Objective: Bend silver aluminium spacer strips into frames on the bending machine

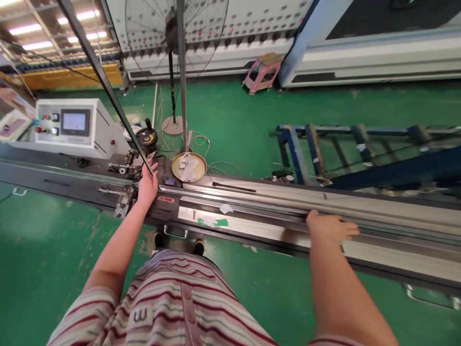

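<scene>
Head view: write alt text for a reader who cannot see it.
A person's left hand grips a long dark strip rising diagonally from a long metal machine bed, while the right hand rests flat on the bed's rails. Behind stand a control panel, a round tray, a standing fan and a green floor.

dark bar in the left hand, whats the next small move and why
Probably lower the dark bar toward the long metal bed. The left hand grips its lower end by the machine head while the rest slants up high; the right hand rests flat on the rail, placed to steady it.
</scene>
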Available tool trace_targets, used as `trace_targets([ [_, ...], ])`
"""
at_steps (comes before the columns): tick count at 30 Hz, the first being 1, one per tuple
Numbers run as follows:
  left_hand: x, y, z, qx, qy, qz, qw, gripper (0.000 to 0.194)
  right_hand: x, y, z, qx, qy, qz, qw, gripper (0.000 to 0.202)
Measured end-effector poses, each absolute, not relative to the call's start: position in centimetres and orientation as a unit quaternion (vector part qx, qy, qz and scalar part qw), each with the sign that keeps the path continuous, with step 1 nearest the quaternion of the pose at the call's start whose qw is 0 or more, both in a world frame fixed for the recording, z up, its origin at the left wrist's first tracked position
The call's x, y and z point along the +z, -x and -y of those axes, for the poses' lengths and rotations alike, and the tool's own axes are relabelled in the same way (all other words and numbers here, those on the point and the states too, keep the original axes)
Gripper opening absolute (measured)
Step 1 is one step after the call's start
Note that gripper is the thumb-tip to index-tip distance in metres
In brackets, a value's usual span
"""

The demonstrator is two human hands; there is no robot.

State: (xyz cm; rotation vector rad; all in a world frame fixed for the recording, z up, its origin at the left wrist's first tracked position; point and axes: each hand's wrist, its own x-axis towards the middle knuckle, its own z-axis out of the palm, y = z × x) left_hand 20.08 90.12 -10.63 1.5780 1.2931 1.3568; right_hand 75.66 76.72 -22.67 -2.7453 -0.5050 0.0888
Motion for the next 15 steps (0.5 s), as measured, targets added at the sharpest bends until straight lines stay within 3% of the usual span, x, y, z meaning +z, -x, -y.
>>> trace_targets([
  [11,-10.6,-1.4,-95.6,0.513,-0.608,-0.545,0.265,0.054,-22.8,-59.0,-82.2,0.077,0.961,0.259,0.050,0.064],
  [15,-10.2,4.9,-97.7,0.458,-0.643,-0.580,0.198,0.051,-21.6,-53.5,-83.9,0.066,0.963,0.262,-0.011,0.061],
])
